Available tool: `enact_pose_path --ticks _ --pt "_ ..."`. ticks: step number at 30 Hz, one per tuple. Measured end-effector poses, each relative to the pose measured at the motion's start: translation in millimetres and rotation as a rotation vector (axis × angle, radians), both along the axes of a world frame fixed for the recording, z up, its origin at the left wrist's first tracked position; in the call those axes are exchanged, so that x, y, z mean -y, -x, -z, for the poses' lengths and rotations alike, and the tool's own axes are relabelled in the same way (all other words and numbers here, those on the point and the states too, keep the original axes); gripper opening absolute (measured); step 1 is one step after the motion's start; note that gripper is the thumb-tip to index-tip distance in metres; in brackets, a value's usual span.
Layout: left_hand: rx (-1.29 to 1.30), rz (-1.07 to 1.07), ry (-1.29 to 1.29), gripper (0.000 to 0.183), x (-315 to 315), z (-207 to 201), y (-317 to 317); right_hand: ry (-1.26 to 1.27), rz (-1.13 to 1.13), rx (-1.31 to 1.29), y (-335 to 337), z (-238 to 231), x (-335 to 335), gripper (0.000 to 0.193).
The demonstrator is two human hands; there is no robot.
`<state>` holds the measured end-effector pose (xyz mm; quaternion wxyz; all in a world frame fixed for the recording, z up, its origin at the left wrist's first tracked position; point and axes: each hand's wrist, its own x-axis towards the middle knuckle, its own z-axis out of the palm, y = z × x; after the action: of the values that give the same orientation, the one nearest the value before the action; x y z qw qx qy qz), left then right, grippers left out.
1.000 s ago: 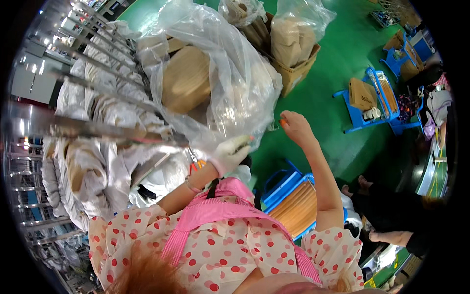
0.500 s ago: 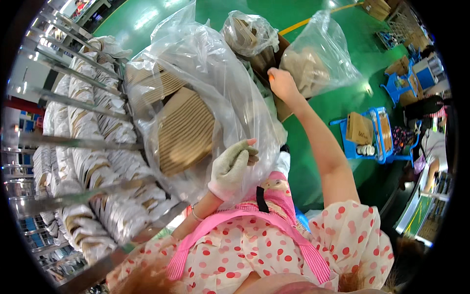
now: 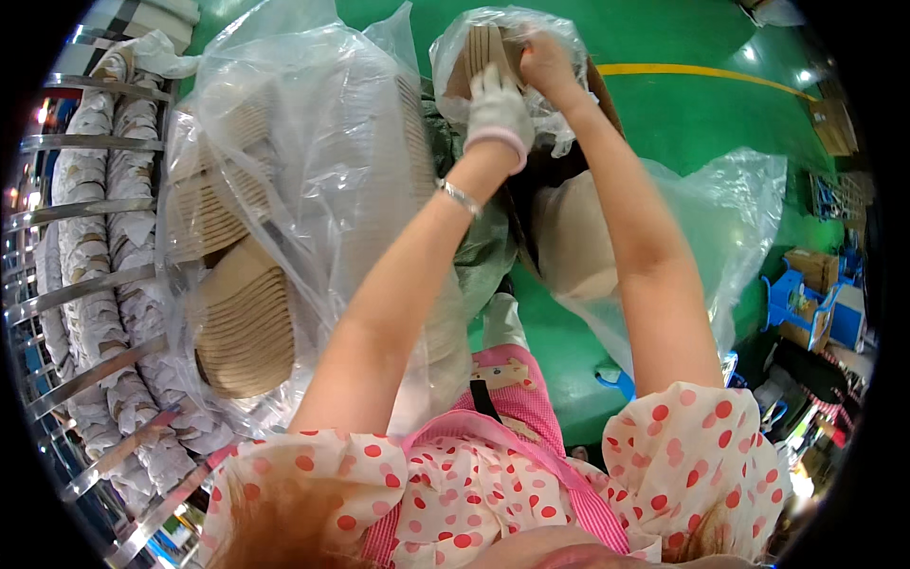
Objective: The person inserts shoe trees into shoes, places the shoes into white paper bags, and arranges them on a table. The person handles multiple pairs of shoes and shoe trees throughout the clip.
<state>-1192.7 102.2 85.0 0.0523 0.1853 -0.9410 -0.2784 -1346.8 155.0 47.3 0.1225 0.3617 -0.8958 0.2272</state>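
Note:
My left hand (image 3: 500, 109), in a pale glove, reaches forward onto a stack of brown curved flat pieces (image 3: 485, 49) inside a clear plastic bag (image 3: 453, 87). Its fingers are stretched out against the stack. My bare right hand (image 3: 548, 68) is closed at the right side of that bag's mouth, its fingers partly hidden, with the film gathered under it. The bag sits at the far end of a brown carton (image 3: 607, 106). A second clear bag (image 3: 730, 204) with brown contents lies at the carton's near end, below my right forearm.
To the left stands a large clear bag (image 3: 332, 180) filled with stacked brown pieces (image 3: 248, 327). Beyond it, metal rack bars (image 3: 90, 209) run past white-wrapped rolls (image 3: 85, 237). Blue carts (image 3: 791, 299) and cartons (image 3: 834, 128) stand right on the green floor (image 3: 682, 119).
My left hand has moved from beside the large bag to the stack in the far bag. The right hand has moved forward to that bag's edge. My view has shifted too.

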Motion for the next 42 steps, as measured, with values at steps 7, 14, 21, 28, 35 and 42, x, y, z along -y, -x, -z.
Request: enact_pose_path --ticks 7,14,21,28,35,42 --pt "0.447 -0.18 0.263 0.074 43.0 -35.4 72.8 -0.535 -0.077 0.076 41.3 -35.1 -16.1 0.03" --pt "0.132 -0.387 -0.388 0.059 61.4 -4.8 80.5 -0.555 -0.166 -0.443 61.3 14.1 12.8 0.026" --pt "-0.659 -0.385 -0.708 0.044 69.6 -49.3 3.5 -0.268 -0.398 0.392 58.1 16.3 12.4 0.034" --pt "-0.848 -0.596 -1.546 0.034 95.3 -43.4 -5.7 -0.365 -0.335 0.721 33.4 14.4 34.0 0.034" --pt "-0.75 -0.143 -1.449 0.047 69.6 -50.4 -70.0 -0.461 -0.308 0.216 50.8 -11.8 22.6 0.035" --pt "-0.152 -0.27 -1.949 0.054 27.4 -103.8 -172.0 -0.701 -0.313 -0.091 77.0 -9.7 64.8 0.036"
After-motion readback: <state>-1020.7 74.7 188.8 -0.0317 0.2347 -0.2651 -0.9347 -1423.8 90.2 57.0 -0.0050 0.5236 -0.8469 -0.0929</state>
